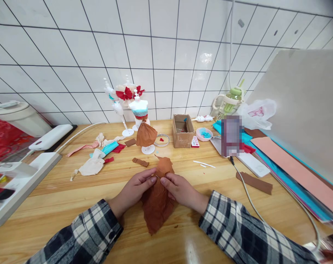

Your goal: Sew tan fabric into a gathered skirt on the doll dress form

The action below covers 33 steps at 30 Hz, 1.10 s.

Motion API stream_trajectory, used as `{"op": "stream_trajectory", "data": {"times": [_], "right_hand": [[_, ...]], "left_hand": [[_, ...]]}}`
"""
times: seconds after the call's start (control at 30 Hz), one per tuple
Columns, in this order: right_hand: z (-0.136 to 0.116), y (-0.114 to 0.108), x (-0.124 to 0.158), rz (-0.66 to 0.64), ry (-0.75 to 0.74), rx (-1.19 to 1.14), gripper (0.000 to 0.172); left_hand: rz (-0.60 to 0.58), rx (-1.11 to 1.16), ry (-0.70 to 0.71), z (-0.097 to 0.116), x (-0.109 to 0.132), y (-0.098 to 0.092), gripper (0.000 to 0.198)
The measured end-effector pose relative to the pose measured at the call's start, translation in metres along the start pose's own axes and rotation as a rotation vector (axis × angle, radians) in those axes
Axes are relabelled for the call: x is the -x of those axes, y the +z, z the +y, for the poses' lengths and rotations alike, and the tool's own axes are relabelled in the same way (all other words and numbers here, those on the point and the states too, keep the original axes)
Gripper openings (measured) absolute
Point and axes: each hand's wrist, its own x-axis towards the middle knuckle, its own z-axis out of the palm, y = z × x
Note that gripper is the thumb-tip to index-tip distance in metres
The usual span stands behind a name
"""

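Observation:
A crumpled sheet of brown crepe paper lies on the wooden table right in front of me. My left hand and my right hand both pinch its upper part, fingertips nearly meeting at the middle. The top of the paper sticks up beyond my fingers, and the rest hangs toward me between my wrists. Behind it stands a small figure on a white base wearing a brown paper skirt.
Paper scraps lie at the left, a brown strip just beyond my hands, another brown strip at the right. A cardboard box, a decorated doll stand, stacked coloured sheets and a white cable surround the work spot.

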Motion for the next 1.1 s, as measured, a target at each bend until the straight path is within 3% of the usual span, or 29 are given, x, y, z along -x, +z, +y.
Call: {"op": "stream_trajectory", "data": {"times": [0.43,0.8,1.1], "right_hand": [[-0.004,-0.002,0.004,0.059,-0.057,0.207,0.035],[-0.011,-0.003,0.006,0.072,-0.063,0.259,0.034],[-0.008,-0.002,0.005,0.080,-0.090,0.263,0.034]], "left_hand": [[-0.014,0.057,-0.007,0.003,0.003,0.005,0.058],[0.062,0.118,-0.038,0.011,0.003,0.002,0.067],[-0.001,0.076,-0.032,0.009,0.004,0.006,0.062]]}}
